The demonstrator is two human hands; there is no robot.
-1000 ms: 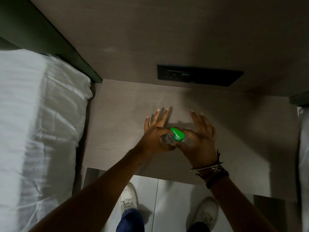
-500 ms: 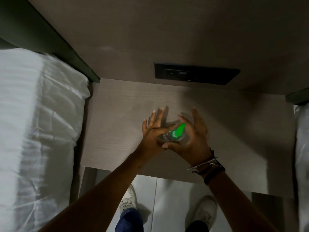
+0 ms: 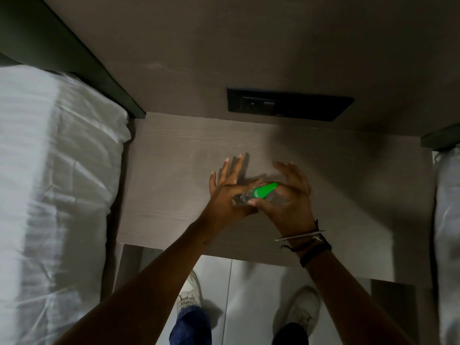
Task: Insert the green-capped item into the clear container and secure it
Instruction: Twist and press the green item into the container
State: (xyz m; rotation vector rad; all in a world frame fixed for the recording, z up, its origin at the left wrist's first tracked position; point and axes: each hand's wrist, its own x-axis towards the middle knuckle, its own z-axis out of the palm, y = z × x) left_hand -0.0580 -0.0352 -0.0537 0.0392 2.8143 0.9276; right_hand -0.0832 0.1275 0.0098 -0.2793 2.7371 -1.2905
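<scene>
- Both hands meet over the middle of the bedside table (image 3: 174, 175), a bit nearer its front edge; whether they touch the surface can't be told.
- Left hand (image 3: 229, 195): fingers spread and pointing toward the back edge, thumb side pressed on the clear container (image 3: 242, 198). Not a closed grip; looks like pinch/brace, exact hold unclear.
- Right hand (image 3: 288, 197): curled around the right part of the container, thumb tip at its near side, fingers arched over the far side. Clamped on it.
- Clear container lies roughly sideways between the two hands, outline blurry and hard to read.
- Green-capped item (image 3: 264, 191): bright green piece slanting up to the right, sits at/in the container between the thumbs; how far in, can't tell.
- Bracelets (image 3: 303, 239) on right wrist.
- Dark outlet panel (image 3: 288, 104) on the wall behind the back edge.
- White bedding (image 3: 54, 170) beside the left edge.
- White shoes (image 3: 189, 292) on the floor below the front edge.
</scene>
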